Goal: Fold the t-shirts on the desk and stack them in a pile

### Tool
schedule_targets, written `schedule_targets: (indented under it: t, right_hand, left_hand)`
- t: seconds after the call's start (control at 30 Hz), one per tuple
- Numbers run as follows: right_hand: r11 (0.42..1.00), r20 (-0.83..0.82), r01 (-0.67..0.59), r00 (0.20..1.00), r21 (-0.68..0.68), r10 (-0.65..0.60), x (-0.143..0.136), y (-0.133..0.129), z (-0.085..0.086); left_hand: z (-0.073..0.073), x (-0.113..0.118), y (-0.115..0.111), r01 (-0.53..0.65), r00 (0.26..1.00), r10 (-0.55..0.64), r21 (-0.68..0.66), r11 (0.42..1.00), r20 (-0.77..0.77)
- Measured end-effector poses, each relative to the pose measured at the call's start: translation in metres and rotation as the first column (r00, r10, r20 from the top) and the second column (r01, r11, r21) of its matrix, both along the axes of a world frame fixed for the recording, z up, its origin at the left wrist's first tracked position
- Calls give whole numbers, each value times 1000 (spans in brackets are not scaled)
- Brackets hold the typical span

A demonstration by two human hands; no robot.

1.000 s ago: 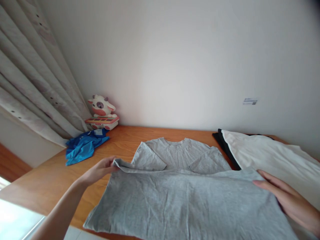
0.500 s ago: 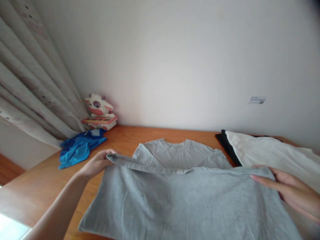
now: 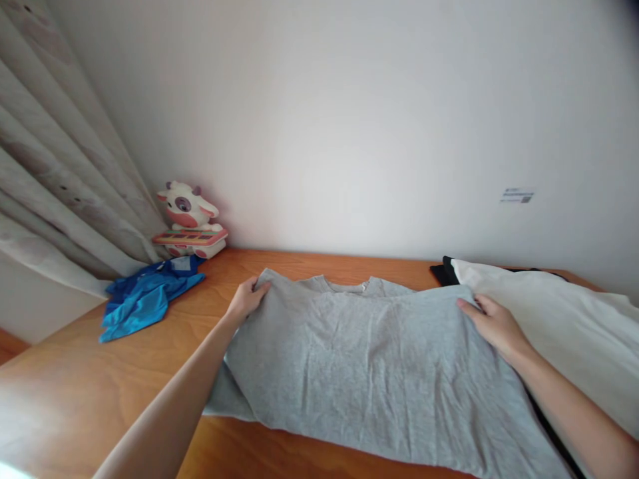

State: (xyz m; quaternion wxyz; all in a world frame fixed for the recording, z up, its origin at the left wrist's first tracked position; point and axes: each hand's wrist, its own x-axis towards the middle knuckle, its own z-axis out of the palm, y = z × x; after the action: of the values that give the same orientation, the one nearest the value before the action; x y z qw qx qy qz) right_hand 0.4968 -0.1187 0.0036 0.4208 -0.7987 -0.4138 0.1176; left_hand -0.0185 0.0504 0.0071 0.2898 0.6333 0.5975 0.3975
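Observation:
A grey T-shirt (image 3: pixel 369 372) is spread over the wooden table, its lower part folded up over the upper part. Only the neckline and a strip of shoulder show beyond the folded edge. My left hand (image 3: pixel 247 299) pinches the left corner of that edge, close to the shirt's left shoulder. At the opposite corner my right hand (image 3: pixel 496 326) grips the cloth between thumb and fingers. Between both hands the edge runs nearly straight, and the fabric below it has soft wrinkles. The sleeves are mostly covered by the folded layer.
White and black garments (image 3: pixel 544 319) lie at the right of the wooden table (image 3: pixel 90 386). A crumpled blue garment (image 3: pixel 150 293) sits at the back left, before a toy cow with a keyboard (image 3: pixel 190 219). A curtain (image 3: pixel 64 173) hangs at left; the wall (image 3: pixel 349 133) stands behind.
Both hands have moved away from me and closer together, carrying the shirt's hem up over its upper part. The hem now lies near the neckline and hides more of the shoulders.

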Motion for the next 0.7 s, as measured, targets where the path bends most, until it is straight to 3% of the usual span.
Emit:
schedule_targets:
  t: [0.13,0.27,0.33,0.4,0.47,0.53,0.6,0.7]
  right_hand:
    - [999,132,45,990,12,-47,8,23,13]
    - [982,226,130,969,-134,-97,5,52,13]
    - [965,247,166,962,-203,-113,-3,58,8]
    - [968,289,141,954,-207,-77,-17,52,4]
    - [984,388,40,921,-176,32,-35,31,3]
    - [980,470,-127,863,-151,184,-48,-4,6]
    - [960,440,-234,854,-154,278,-53,-48,7]
    - [975,224,-134,959,-175,172,-39,-110,0]
  left_hand:
    - [11,6,19,-67,998,65,122,990,18]
    - [11,28,36,-132,990,140,179,975,-30]
    - [7,44,30,-135,986,150,192,972,-68]
    - [7,58,9,-31,988,65,233,972,-140]
    - [13,63,-24,225,944,-139,276,935,-299]
    - [26,56,-62,481,804,-328,218,849,-495]
    - [40,34,-95,450,754,-326,87,889,-570]
    - [51,-14,-129,279,772,-305,-135,951,-557]
